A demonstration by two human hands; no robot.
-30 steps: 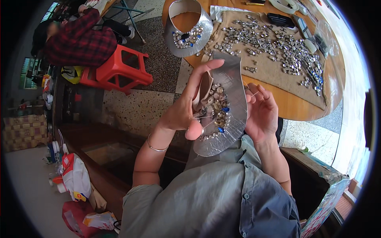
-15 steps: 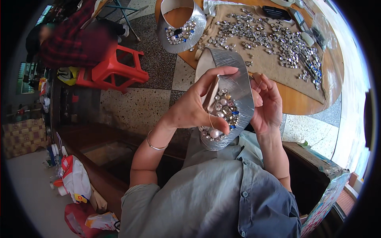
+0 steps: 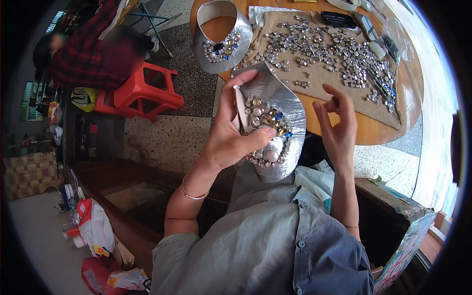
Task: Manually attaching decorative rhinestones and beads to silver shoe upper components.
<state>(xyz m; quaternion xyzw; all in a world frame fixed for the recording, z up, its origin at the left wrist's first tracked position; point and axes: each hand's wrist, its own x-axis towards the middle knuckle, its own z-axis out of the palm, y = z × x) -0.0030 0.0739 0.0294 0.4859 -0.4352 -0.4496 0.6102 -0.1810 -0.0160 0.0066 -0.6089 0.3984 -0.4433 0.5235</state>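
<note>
Silver collar piece (image 3: 275, 98) with glued stones, pinched in left hand (image 3: 231, 137), long axis running up-down. Right hand (image 3: 339, 128) just right of collar piece, grip spread, empty, apart from it.

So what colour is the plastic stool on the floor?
Red, clearest in the head view: the stool stands left of the round table.

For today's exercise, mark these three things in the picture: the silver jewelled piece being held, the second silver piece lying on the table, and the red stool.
held silver piece (image 3: 287, 105), head view, bare silver upper part.
silver piece on the table (image 3: 223, 49), head view, jewelled front band.
red stool (image 3: 142, 93), head view, seat top.
</note>
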